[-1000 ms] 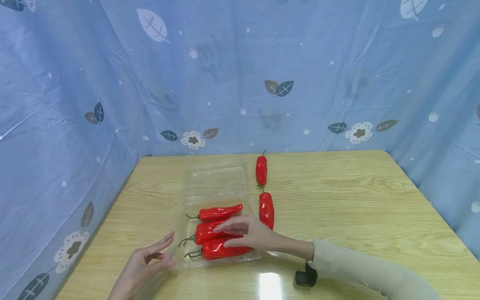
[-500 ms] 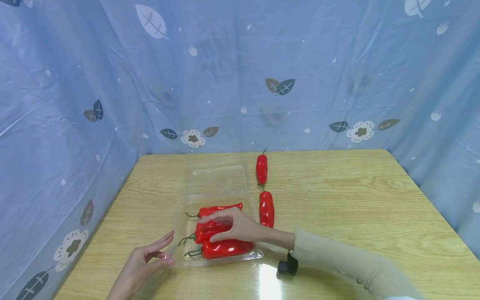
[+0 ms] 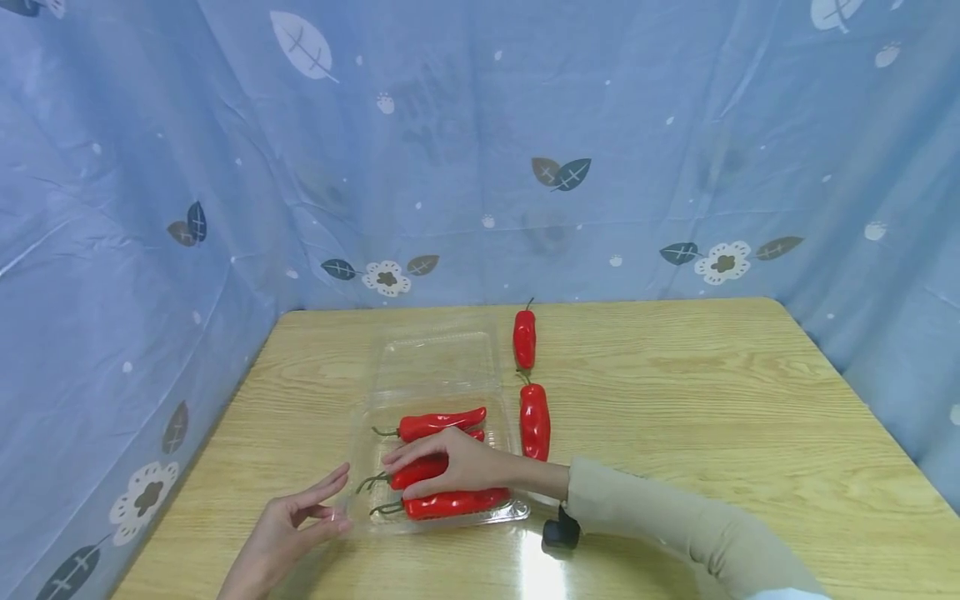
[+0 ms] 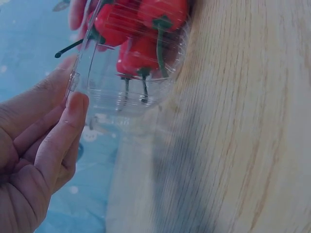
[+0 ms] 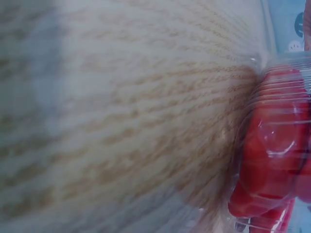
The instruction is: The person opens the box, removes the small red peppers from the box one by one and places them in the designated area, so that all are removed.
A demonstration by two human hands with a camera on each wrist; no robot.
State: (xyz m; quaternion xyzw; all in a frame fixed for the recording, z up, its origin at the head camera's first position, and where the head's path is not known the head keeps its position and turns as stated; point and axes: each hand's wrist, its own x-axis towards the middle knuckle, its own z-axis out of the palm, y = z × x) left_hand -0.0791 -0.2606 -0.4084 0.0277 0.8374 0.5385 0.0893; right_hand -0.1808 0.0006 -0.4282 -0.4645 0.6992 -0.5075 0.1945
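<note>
While the left hand (image 3: 288, 529) pinches the rim of the clear box (image 3: 516, 511) at eight o'clock, the right hand (image 3: 457, 467) has slid toward nine o'clock over the past second and now arches above the middle pepper (image 3: 422, 472), close to the stem end. Its grip is moderately wide; whether it holds the pepper or only touches it, I can't tell. Inside the box, the front pepper (image 3: 453, 505) lies at six o'clock, the back pepper (image 3: 442, 423) at twelve, the open lid (image 3: 435, 358) beyond. On the surface (image 3: 675, 383), the nearer loose pepper (image 3: 536, 421) stays at two o'clock, the farther loose pepper (image 3: 524, 340) at one. That shift suggests the peppers inside are being settled, the loose pair left alone.
</note>
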